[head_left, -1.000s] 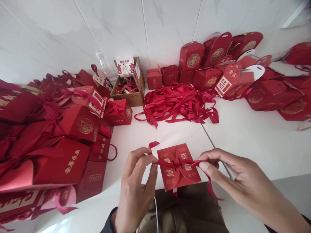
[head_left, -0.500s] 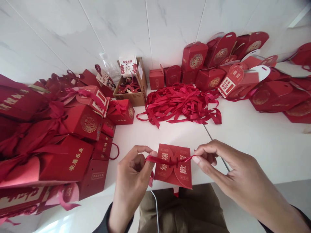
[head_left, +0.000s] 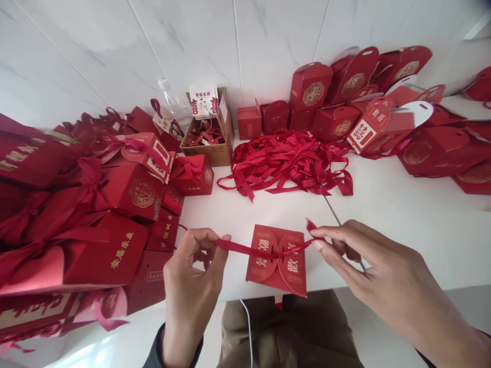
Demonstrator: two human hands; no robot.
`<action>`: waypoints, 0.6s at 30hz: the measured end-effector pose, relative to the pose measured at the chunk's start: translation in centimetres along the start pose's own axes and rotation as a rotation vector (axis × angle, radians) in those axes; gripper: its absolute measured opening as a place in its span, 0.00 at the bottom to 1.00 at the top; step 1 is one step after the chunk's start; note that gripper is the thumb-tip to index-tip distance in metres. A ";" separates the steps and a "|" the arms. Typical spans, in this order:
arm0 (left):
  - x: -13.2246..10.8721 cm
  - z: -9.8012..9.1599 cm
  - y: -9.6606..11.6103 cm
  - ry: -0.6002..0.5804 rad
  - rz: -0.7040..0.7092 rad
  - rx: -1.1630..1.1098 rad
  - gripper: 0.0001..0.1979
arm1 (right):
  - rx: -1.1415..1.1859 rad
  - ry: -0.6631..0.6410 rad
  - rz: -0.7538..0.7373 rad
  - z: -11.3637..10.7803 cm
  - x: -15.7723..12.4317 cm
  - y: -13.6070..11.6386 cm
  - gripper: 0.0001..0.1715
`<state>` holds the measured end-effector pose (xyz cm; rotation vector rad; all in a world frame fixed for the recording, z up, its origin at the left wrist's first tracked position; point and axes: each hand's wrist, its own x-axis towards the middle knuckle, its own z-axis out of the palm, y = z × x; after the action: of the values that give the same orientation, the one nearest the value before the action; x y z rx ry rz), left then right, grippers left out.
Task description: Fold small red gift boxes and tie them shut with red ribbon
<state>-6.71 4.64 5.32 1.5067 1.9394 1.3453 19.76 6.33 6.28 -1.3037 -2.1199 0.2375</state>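
A small red gift box (head_left: 262,273) with pale printed characters sits near the table's front edge, its two rounded flaps meeting on top. Through the slots in the flaps runs a red ribbon (head_left: 245,249), crossed at the middle of the lid. My left hand (head_left: 197,276) is closed, pinching one ribbon end to the left of the box. On the right, my right hand (head_left: 368,260) pinches the other end between thumb and forefinger, a short tail sticking up above the fingertips. Both ribbon ends are stretched out sideways over the box.
A heap of loose red ribbons (head_left: 287,161) lies behind the box. Ribbon-tied red boxes (head_left: 126,191) are piled at the left, and more red boxes (head_left: 341,122) stand along the wall and right. A cardboard carton (head_left: 209,153) and a clear bottle (head_left: 172,102) stand at the back.
My left hand has moved left, drawing out more of the ribbon. My right hand has shifted slightly right, and the ribbon crossing on the lid looks tighter.
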 end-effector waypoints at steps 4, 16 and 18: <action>-0.5 0.2 0.2 -0.053 -0.066 -0.024 0.17 | 0.043 -0.032 0.110 0.4 0.0 -0.5 0.11; 0.5 -0.3 1.5 -0.466 -0.272 -0.579 0.03 | 0.334 -0.195 0.424 -0.8 0.0 -1.5 0.13; 0.6 0.0 2.2 -0.489 -0.303 -0.689 0.04 | 0.409 -0.197 0.416 -0.9 0.3 -2.1 0.12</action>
<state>-5.64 5.12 7.28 1.0207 1.1657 1.1876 18.65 5.39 8.10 -1.4944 -1.7965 0.9552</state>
